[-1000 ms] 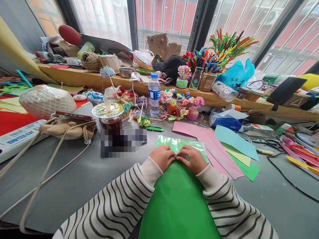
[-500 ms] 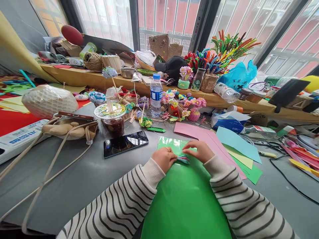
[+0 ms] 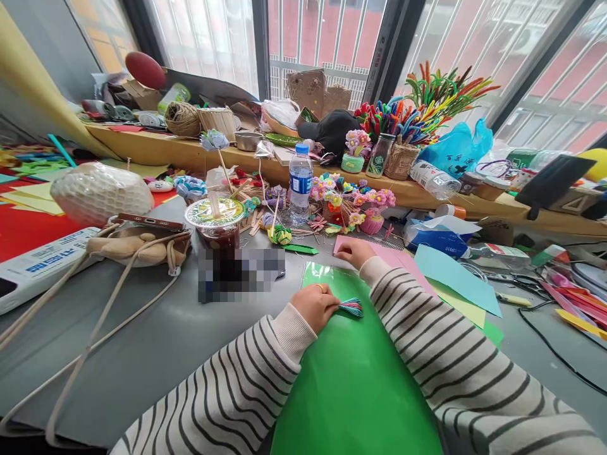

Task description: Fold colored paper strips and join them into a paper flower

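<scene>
My left hand (image 3: 315, 306) pinches one end of a small bundle of thin cords (image 3: 351, 308), teal, pink and dark. Its loose ends fan out to the right above a glossy green sheet (image 3: 355, 379). Farther off, my right hand (image 3: 355, 251) is over the near-left corner of a pink paper (image 3: 403, 258), just beyond the green sheet's far edge. The fingers there are curled together with tips down; whatever they hold, if anything, is too small to make out.
A lidded cup of dark drink (image 3: 218, 234) stands left of my hands, beside a blurred-out patch. Behind are a water bottle (image 3: 300, 183) and yarn flowers (image 3: 332, 196). Blue paper (image 3: 458, 278) and scissors (image 3: 521, 281) lie to the right. A beige strap bag (image 3: 137, 249) rests at left.
My right hand has left the cord bundle and moved away from me and to the left, toward the pink paper. My left hand keeps its hold on the bundle, nearly in place.
</scene>
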`<state>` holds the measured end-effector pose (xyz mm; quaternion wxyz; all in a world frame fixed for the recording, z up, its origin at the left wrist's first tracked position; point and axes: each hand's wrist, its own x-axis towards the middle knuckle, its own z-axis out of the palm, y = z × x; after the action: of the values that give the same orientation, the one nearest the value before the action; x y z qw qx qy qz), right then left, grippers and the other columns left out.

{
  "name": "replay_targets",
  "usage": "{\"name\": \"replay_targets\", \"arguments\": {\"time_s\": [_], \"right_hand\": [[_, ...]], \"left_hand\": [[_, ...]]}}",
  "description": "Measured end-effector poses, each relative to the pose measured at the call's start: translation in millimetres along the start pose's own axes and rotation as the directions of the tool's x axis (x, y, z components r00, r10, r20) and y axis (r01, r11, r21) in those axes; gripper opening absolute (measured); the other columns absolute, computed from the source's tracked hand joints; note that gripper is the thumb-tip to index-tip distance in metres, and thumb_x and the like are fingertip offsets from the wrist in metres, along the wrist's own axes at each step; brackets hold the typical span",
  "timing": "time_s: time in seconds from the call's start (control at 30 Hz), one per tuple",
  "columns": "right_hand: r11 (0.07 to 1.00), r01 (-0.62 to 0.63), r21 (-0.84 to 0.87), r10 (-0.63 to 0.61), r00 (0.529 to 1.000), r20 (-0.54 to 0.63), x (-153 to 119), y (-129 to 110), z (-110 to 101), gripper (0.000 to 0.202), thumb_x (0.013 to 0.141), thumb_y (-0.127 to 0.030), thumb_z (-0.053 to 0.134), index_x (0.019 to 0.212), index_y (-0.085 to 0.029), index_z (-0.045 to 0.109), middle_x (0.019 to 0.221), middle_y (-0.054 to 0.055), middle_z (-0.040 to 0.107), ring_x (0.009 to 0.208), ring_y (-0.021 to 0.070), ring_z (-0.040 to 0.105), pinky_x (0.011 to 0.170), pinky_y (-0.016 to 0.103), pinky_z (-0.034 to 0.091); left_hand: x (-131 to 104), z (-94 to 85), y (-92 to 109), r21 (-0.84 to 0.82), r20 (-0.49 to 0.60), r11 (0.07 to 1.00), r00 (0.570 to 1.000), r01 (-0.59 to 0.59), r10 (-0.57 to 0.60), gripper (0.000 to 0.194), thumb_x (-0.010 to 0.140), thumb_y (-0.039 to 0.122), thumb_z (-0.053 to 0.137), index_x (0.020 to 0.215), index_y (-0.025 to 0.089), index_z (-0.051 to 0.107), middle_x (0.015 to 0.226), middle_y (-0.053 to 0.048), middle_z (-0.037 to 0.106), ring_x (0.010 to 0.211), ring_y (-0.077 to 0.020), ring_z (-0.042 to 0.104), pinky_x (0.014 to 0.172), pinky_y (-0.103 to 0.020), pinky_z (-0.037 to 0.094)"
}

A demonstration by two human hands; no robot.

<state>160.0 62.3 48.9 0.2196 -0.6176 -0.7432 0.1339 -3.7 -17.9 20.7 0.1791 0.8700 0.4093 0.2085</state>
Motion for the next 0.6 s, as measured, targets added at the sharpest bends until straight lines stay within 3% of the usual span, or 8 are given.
{"name": "replay_targets", "arguments": {"time_s": [0.07,0.2,0.33,0.47,0.6], "right_hand": [[0.999,0.009,0.046,-0.007,0.999,-0.044,0.9,-2.2,-18.5,0.007,0.064,-0.022,0.063,0.060,-0.017,0.066,0.063,0.002,0.061,0.061,0.0128,0.053,0.058,0.024,0.040],[0.983,0.010,0.181,-0.001,0.999,-0.046,-2.6,-4.6,-61.7,0.030,0.072,-0.042,0.051,0.073,-0.015,0.066,0.059,0.001,0.060,0.046,0.0080,0.046,0.045,0.022,0.037],[0.864,-0.044,0.501,0.049,0.999,0.003,-13.9,-4.0,-95.3,0.032,0.061,-0.047,0.060,0.069,-0.016,0.065,0.054,-0.001,0.057,0.039,0.0040,0.038,0.038,0.019,0.029],[0.750,-0.087,0.656,0.130,0.991,-0.018,-29.3,-1.7,-112.4,0.033,0.052,-0.047,0.066,0.065,-0.016,0.063,0.050,-0.002,0.053,0.038,0.0033,0.035,0.035,0.019,0.023],[0.681,-0.108,0.724,0.191,0.981,-0.033,-43.5,2.7,-116.9,0.031,0.049,-0.044,0.069,0.063,-0.018,0.062,0.050,-0.003,0.051,0.038,0.0034,0.034,0.034,0.019,0.022]], "left_hand": [[-0.5,-1.8,-2.2,-0.068,-0.029,0.998,1.000,0.001,-0.003,0.016,0.072,0.023,0.055,0.079,0.022,0.069,0.074,-0.005,0.063,0.070,-0.0161,0.058,0.064,-0.027,0.047],[-1.1,-7.3,-8.0,-0.293,-0.098,0.956,0.995,-0.026,-0.003,0.014,0.069,0.021,0.059,0.079,0.018,0.069,0.071,-0.005,0.063,0.062,-0.0123,0.057,0.061,-0.024,0.047],[-1.2,-12.4,-10.9,-0.463,-0.178,0.883,0.984,-0.075,-0.010,0.014,0.066,0.023,0.062,0.077,0.016,0.069,0.067,-0.006,0.064,0.059,-0.0126,0.056,0.058,-0.024,0.046],[-1.0,-18.7,-8.5,-0.624,-0.156,0.780,0.985,-0.046,-0.067,0.022,0.063,0.034,0.064,0.072,0.015,0.070,0.064,-0.006,0.063,0.060,-0.0147,0.056,0.059,-0.027,0.046],[-0.3,-23.6,-6.9,-0.782,-0.056,0.621,0.988,0.047,-0.145,0.032,0.057,0.042,0.067,0.071,0.013,0.069,0.066,-0.007,0.063,0.060,-0.0162,0.055,0.055,-0.028,0.044]]}}
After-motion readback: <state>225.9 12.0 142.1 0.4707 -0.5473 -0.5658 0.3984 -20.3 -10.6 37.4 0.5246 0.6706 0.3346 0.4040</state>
